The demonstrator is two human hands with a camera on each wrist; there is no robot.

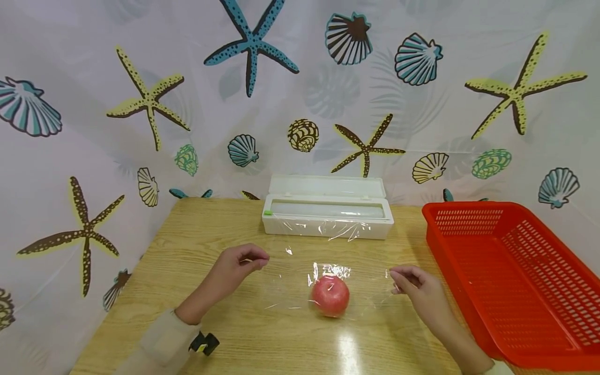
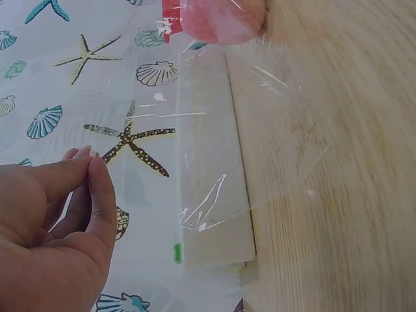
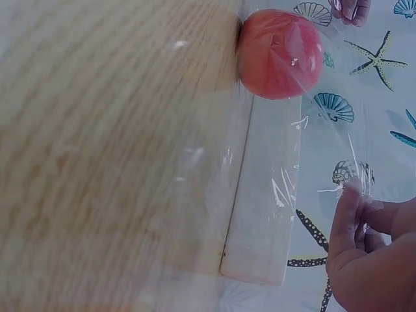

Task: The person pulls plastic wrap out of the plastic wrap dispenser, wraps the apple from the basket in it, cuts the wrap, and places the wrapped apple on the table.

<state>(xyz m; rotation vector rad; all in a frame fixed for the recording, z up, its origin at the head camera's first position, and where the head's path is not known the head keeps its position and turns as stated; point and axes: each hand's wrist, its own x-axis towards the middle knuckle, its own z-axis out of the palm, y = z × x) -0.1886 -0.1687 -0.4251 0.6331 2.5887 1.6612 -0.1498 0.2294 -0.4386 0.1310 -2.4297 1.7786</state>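
Observation:
A sheet of clear cling film (image 1: 344, 272) stretches between my two hands. My left hand (image 1: 241, 264) pinches its left side between thumb and fingertips; the left wrist view shows this left hand (image 2: 75, 208) close up. At the other side, my right hand (image 1: 421, 291) pinches the film, and the right wrist view shows the right hand's (image 3: 361, 240) fingertips gathered on it. A red apple (image 1: 330, 298) sits on the table between the hands, seen through the film. Behind it stands a white cling film dispenser (image 1: 328, 186), its lid raised and a roll (image 1: 328, 210) inside.
On the right is a red plastic basket (image 1: 511, 291) with slotted walls, close to my right forearm. The wooden table (image 1: 211, 224) runs back to a white curtain (image 1: 290, 94) printed with starfish and shells. A small green tab (image 1: 267, 212) marks the dispenser's left end.

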